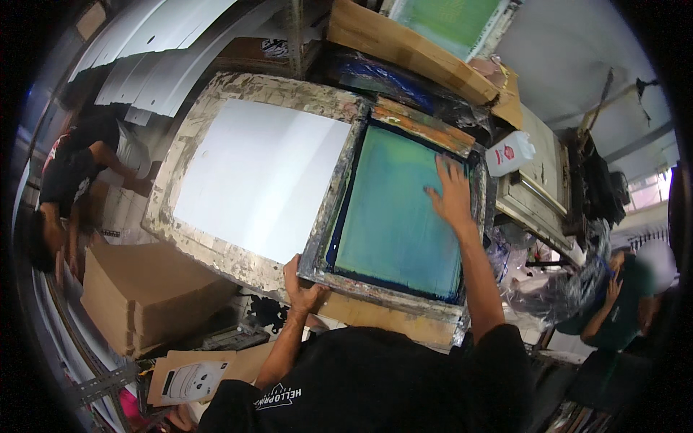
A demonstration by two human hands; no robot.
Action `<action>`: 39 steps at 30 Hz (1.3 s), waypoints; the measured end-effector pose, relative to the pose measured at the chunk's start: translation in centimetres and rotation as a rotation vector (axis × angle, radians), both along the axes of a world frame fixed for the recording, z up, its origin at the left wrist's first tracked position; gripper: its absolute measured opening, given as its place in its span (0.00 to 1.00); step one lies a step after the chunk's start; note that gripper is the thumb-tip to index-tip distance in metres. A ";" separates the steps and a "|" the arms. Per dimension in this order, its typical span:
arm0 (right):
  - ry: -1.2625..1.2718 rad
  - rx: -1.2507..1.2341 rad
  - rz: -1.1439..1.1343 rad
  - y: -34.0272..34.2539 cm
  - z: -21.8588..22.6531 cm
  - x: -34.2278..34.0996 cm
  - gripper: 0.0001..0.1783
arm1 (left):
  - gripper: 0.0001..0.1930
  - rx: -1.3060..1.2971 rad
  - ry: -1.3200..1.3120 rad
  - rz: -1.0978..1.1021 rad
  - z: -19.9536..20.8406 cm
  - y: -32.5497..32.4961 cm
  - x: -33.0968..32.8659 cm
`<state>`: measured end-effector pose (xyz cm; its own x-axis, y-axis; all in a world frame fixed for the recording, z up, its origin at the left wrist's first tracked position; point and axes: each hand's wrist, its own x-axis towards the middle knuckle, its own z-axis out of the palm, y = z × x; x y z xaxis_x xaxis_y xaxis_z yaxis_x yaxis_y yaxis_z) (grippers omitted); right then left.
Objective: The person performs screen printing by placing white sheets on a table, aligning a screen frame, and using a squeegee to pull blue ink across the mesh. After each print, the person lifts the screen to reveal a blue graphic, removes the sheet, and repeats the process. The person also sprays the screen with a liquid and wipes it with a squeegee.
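A screen printing frame (382, 288) with a green-blue mesh (393, 209) and dark ink along its inner edges lies in front of me. My left hand (299, 287) grips its near left corner, the thumb and fingers closed about the edge. Over the far right part of the mesh my right hand (452, 191) is spread, fingers apart, holding nothing; whether it touches the surface I cannot tell. Left of the frame, a large white sheet (260, 173) lies flat on a worn, paint-spotted board (209, 108).
Wooden strips (422, 124) lie along the frame's far edge. A white plastic jug (510, 153) stands beyond its right side. Brown cardboard boxes (148, 289) are stacked at lower left. One person (86, 159) bends at far left; another (624, 303) is at far right.
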<state>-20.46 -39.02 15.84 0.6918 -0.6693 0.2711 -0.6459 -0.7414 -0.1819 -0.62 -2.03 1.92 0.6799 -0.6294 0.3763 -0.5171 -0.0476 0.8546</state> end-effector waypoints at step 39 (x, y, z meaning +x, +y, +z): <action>-0.003 0.036 0.080 18.8 -5.8 -3.1 0.22 | 0.42 0.110 -0.037 -0.081 -2.0 1.1 0.7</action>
<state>-23.54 -20.26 10.07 0.7429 -0.6208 0.2504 -0.5839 -0.7839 -0.2112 0.10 -0.98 -0.13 0.6120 -0.7205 0.3261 -0.5544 -0.0968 0.8266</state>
